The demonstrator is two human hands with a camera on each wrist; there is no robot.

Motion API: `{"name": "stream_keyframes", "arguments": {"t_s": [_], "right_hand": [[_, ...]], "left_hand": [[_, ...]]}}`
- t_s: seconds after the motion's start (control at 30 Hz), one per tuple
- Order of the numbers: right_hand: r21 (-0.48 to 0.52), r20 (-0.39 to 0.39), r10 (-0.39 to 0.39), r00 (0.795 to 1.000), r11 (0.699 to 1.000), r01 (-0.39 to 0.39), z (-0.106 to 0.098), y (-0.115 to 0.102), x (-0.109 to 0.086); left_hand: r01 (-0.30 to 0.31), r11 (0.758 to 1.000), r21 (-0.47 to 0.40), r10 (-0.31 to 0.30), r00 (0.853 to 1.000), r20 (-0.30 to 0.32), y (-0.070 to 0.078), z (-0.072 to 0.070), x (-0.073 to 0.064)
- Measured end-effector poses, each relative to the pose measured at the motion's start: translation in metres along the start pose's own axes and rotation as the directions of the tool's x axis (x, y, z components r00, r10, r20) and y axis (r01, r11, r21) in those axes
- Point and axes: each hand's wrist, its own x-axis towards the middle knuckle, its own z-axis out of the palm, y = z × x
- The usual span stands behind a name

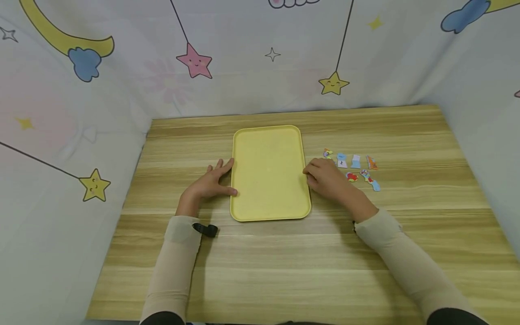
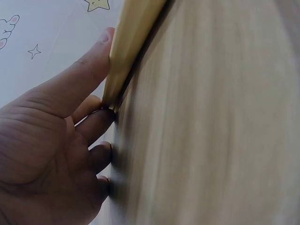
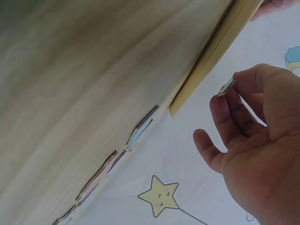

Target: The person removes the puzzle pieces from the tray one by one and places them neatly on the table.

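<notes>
A yellow rectangular tray lies on the wooden table between both hands. My left hand is at its left side, fingers spread, with the thumb and index finger touching the rim. In the left wrist view, the thumb rests against the tray's edge and the other fingertips are down by the tabletop. My right hand is at the tray's right rim. Between its thumb and fingers it pinches a small flat puzzle piece, seen edge-on in the right wrist view; its picture is hidden.
Several colourful puzzle pieces lie in two rough rows right of the tray, partly behind my right hand. The wooden table meets a pale curtain printed with stars and moons at its back edge.
</notes>
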Motion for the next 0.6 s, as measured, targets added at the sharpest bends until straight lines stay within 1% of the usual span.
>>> {"name": "stream_keyframes", "arguments": {"t_s": [0.17,0.37,0.5,0.6], "right_hand": [[0.019,-0.004,0.021,1.0,1.0,-0.021,-0.002,0.001,-0.003],[0.031,-0.046,0.033,0.998,0.999,-0.032,-0.006,0.007,-0.011],[0.026,-0.076,0.046,0.996,0.999,-0.044,-0.01,0.014,-0.02],[0.026,-0.101,0.039,0.994,0.999,-0.036,-0.015,0.019,-0.027]], "left_hand": [[0.0,1.0,-0.006,0.0,1.0,0.001,0.0,0.0,-0.001],[-0.002,1.0,-0.002,0.002,1.0,0.003,0.0,0.0,-0.001],[-0.002,1.0,-0.004,0.002,1.0,0.009,-0.001,-0.001,0.0],[-0.001,1.0,-0.005,0.001,1.0,0.014,-0.002,-0.001,0.0]]}}
